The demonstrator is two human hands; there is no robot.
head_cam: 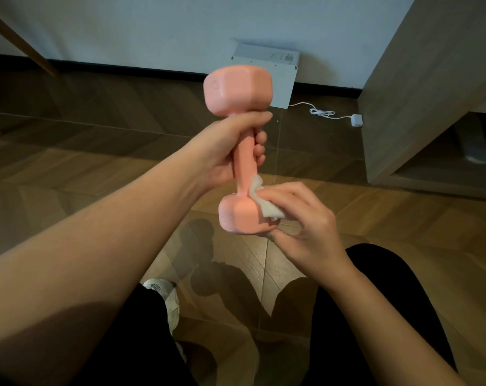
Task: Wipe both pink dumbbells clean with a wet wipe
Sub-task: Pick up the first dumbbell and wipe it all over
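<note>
A pink dumbbell (pixel 237 91) stands nearly upright in the air in front of me. My left hand (pixel 230 147) grips its handle just under the upper head, fingers curled round it. My right hand (pixel 300 218) holds a white wet wipe (pixel 264 201) against the right side of the lower head, thumb under that head. Only one dumbbell is in view.
A white flat box (pixel 278 76) leans on the wall behind, with a white cable and plug (pixel 357 120) on the wooden floor. A wooden cabinet (pixel 431 107) stands at the right. My knees in black trousers (pixel 389 316) and a white shoe (pixel 168 296) are below.
</note>
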